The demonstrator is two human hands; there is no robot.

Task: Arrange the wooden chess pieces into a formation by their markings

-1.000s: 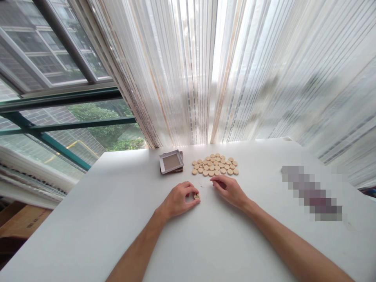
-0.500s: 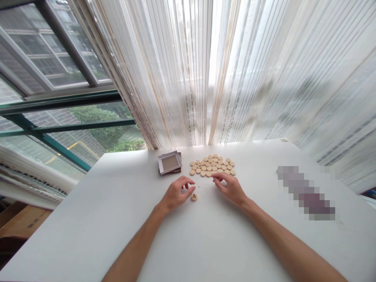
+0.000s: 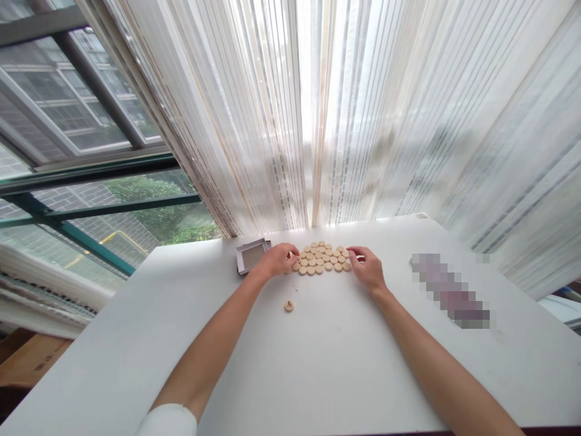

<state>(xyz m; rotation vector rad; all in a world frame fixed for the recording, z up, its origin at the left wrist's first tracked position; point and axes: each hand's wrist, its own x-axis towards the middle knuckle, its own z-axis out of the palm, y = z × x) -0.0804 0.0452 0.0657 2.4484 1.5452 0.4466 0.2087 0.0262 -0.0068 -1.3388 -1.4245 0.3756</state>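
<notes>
Many round wooden Chinese chess pieces (image 3: 319, 262) lie in a flat cluster, nearly all with blank faces up. My left hand (image 3: 278, 260) is at the cluster's left end, its thumb and forefinger closed around a piece there that is partly hidden by the fingers. At the right end is my right hand (image 3: 368, 267), palm down, with thumb and fingers apart beside the outermost pieces; nothing shows in its grasp. A single piece with a dark character (image 3: 289, 306) lies face up by itself, nearer to me than the cluster.
An open shallow box (image 3: 252, 254) stands behind my left hand on the white table (image 3: 254, 375). A blurred-out long object (image 3: 451, 290) lies to the right. Striped sheer curtains (image 3: 313, 121) hang behind the table, and a window (image 3: 91, 145) is at left.
Both hands have moved forward and apart, from the table in front of the cluster to its two ends. The lone marked piece stays on the table. The view has shifted slightly.
</notes>
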